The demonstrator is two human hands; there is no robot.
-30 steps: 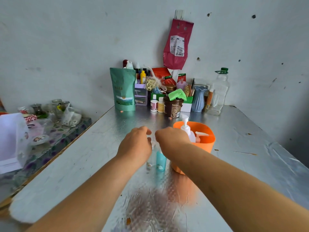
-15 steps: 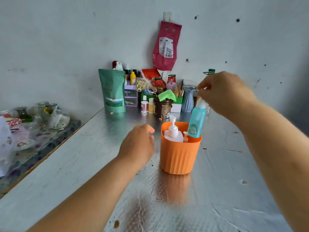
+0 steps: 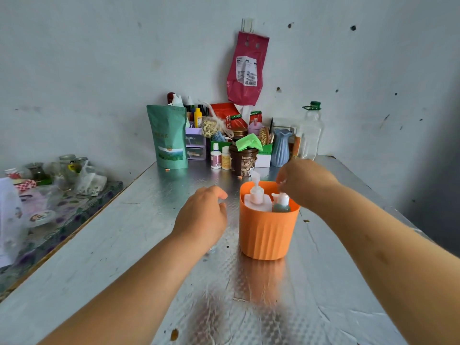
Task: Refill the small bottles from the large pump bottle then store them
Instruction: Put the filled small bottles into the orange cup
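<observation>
Moved since half a second ago: small teal translucent bottle with white cap (image 3: 281,206), from tilted above the rim to standing inside the orange ribbed plastic cup (image 3: 266,235), right of the large white pump bottle (image 3: 257,197) in the same cup.

Head view.
- Cup: mid silver foil-covered tabletop (image 3: 124,245), well apart from its edges.
- Right hand (image 3: 306,183): over the cup's far right rim. Its fingertips (image 3: 282,181) are bunched together just above the teal bottle's cap; contact cannot be told.
- Left hand (image 3: 201,215): just left of the cup, apart from it, fingers loosely curled, nothing visible in them.
- Risk: if the fingertips pinch the cap, lifting away could drag the bottle out or tip it against the pump. A wrist brushing the rim could shove the cup.
</observation>
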